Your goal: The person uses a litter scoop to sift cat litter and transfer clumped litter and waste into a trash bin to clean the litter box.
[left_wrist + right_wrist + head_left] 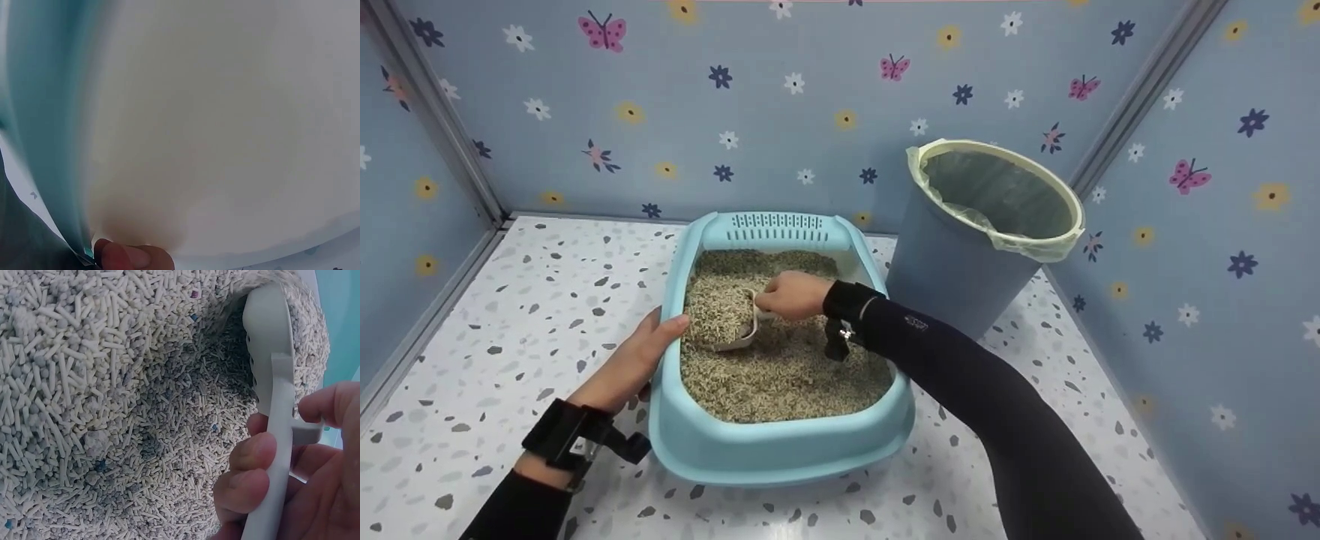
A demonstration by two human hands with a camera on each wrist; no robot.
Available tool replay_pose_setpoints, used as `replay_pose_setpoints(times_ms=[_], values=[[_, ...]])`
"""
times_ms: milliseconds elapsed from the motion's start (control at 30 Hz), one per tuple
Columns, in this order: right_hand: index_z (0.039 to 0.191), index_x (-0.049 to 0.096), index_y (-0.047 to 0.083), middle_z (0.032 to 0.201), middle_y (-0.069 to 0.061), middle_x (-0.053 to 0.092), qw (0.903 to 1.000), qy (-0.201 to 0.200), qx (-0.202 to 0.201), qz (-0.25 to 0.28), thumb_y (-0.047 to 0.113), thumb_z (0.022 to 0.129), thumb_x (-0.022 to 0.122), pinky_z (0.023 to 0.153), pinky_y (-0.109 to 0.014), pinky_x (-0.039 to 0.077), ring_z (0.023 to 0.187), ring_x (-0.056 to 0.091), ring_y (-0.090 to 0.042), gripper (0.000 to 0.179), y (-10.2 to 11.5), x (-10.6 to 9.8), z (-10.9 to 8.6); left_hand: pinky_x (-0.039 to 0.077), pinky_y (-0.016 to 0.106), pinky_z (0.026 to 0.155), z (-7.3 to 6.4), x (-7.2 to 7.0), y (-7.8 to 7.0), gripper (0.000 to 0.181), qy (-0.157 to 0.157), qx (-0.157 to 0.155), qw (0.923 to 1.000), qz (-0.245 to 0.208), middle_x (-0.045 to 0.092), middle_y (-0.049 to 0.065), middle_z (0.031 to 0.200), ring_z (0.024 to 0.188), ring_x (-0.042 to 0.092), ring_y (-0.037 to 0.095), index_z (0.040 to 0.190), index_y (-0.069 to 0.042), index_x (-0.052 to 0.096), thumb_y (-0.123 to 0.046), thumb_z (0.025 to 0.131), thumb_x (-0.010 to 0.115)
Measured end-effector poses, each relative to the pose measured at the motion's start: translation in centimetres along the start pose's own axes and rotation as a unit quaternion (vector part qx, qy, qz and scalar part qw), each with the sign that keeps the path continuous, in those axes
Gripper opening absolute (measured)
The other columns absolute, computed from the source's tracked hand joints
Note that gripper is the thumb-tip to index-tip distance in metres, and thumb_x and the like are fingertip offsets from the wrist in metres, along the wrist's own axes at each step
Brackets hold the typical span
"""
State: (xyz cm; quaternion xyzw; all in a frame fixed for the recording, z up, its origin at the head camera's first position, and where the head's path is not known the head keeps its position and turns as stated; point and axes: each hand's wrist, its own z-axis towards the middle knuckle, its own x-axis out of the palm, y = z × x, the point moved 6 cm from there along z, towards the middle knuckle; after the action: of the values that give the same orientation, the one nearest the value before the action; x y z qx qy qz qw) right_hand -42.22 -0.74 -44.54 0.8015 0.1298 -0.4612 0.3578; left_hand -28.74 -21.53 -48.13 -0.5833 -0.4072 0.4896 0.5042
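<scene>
A light-blue litter box point(780, 454) filled with pellet cat litter point(802, 382) stands on the floor. My left hand point(634, 361) grips its left side, thumb over the rim and fingers against the outside. In the left wrist view, fingertips point(132, 257) show beside the pale, blurred wall, below the teal rim point(39, 90). My right hand point(795, 295) holds the handle of a light-grey litter scoop point(270, 326), fingers curled round it. The scoop's slotted head is partly sunk in the litter toward the box's left side, with pellets heaped around it.
To the right behind the box stands a blue-grey trash bin point(956, 262) lined with a translucent bag point(1035, 244). Flower-patterned wall panels point(780, 150) enclose the back and both sides. The speckled floor point(547, 300) shows left of the box.
</scene>
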Motion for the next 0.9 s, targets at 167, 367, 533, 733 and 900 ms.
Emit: replay_pose_setpoints(times_ms=[167, 367, 533, 733, 900], values=[[0.07, 0.043, 0.024, 0.065, 0.009, 0.037, 0.9999, 0.001, -0.011, -0.002, 0.031, 0.114, 0.044, 0.067, -0.027, 0.032, 0.058, 0.032, -0.01, 0.045, 0.17, -0.05, 0.06, 0.063, 0.044, 0.092, -0.07, -0.14, 0.15, 0.085, -0.003, -0.007, 1.0, 0.002, 0.047, 0.03, 0.139, 0.115, 0.065, 0.042, 0.177, -0.005, 0.009, -0.052, 0.116, 0.044], [0.072, 0.043, 0.023, 0.067, 0.008, 0.04, 0.9997, 0.012, -0.01, 0.019, 0.029, 0.113, 0.044, 0.066, -0.027, 0.034, 0.059, 0.037, -0.01, 0.042, -0.02, 0.15, 0.17, 0.066, 0.046, 0.081, -0.14, -0.14, 0.2, 0.087, -0.004, -0.016, 0.9998, 0.008, 0.05, 0.031, 0.131, 0.103, 0.069, 0.039, 0.178, -0.007, 0.008, -0.055, 0.116, 0.044], [0.072, 0.042, 0.022, 0.067, 0.007, 0.039, 0.9994, 0.014, -0.019, 0.025, 0.027, 0.113, 0.044, 0.068, -0.027, 0.033, 0.06, 0.037, -0.011, 0.042, 0.05, 0.19, 0.06, 0.065, 0.045, 0.089, -0.22, -0.08, 0.04, 0.086, -0.002, -0.011, 0.9999, 0.011, 0.049, 0.032, 0.143, 0.114, 0.067, 0.042, 0.178, -0.007, 0.008, -0.055, 0.116, 0.044], [0.078, 0.044, 0.021, 0.075, 0.004, 0.044, 0.9977, 0.024, -0.016, 0.062, 0.028, 0.115, 0.042, 0.071, -0.029, 0.035, 0.066, 0.042, -0.013, 0.038, 0.08, 0.11, -0.38, 0.063, 0.041, 0.076, -0.15, 0.04, 0.08, 0.083, -0.002, -0.018, 0.9998, -0.003, 0.047, 0.025, 0.123, 0.102, 0.063, 0.037, 0.176, -0.005, 0.011, -0.052, 0.116, 0.044], [0.078, 0.046, 0.021, 0.075, 0.004, 0.045, 0.9975, 0.02, -0.015, 0.066, 0.028, 0.114, 0.044, 0.07, -0.028, 0.037, 0.067, 0.045, -0.012, 0.036, 0.12, -0.07, -0.58, 0.065, 0.045, 0.068, -0.08, 0.0, 0.12, 0.083, -0.002, -0.021, 0.9998, -0.006, 0.046, 0.023, 0.118, 0.092, 0.066, 0.036, 0.175, -0.005, 0.012, -0.052, 0.116, 0.045]])
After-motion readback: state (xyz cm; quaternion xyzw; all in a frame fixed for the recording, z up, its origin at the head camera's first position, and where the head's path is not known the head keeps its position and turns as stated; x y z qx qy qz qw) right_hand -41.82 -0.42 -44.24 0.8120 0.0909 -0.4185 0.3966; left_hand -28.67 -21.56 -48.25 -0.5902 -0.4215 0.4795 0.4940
